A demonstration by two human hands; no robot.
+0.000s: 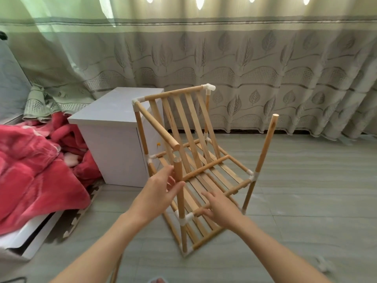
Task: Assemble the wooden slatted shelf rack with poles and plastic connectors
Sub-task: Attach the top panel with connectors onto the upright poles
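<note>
On the left, a red blanket (34,170) lies beside a white cabinet (114,139). The left hand (161,193) touches the near upright pole (179,188), fingers (170,170) straight and loosely spread, not wrapped round it. That pole stands vertical in a white connector (184,218), its free top end just above the left fingers. The rack (195,160) stands on the floor (306,201). The right hand (219,207) rests on the front rail (234,189), fingers relaxed. The top slatted shelf (181,119) tilts up behind, so the left hand is nearer the pole to be capped
</note>
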